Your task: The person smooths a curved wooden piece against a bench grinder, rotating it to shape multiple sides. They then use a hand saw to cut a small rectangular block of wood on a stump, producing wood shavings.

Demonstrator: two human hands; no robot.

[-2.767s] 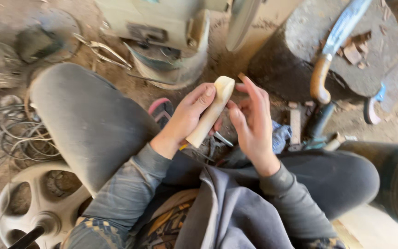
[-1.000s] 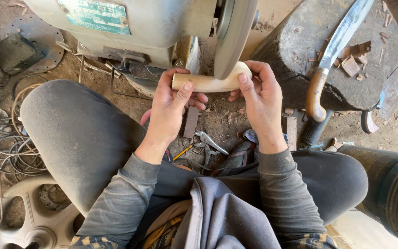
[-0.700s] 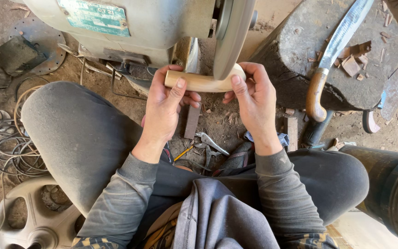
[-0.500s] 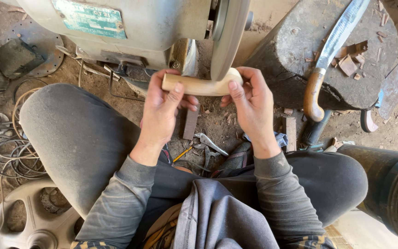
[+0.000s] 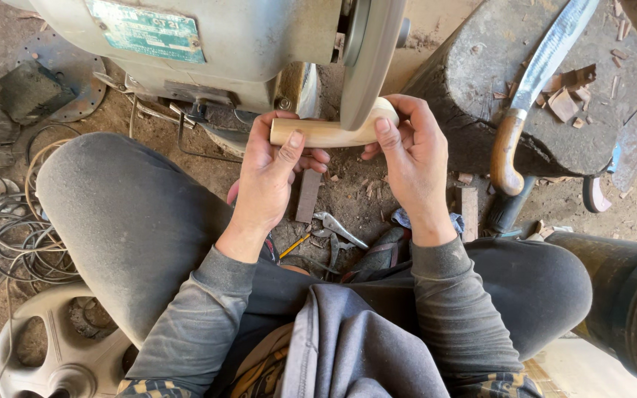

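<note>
Raised from the lap, the pale wooden handle (image 5: 331,132) now lies crosswise at upper centre, its right end touching the grinding wheel (image 5: 369,59). Left hand (image 5: 273,177) and right hand (image 5: 413,151) each grip an end. Shaping looks underway; the wood seems mostly smooth, unfinished.

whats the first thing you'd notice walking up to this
Both hands, left hand and right hand, hold a pale wooden piece against the grey grinding wheel at top centre. To the right, a long knife with a curved wooden handle lies on a dark chopping block.
</note>
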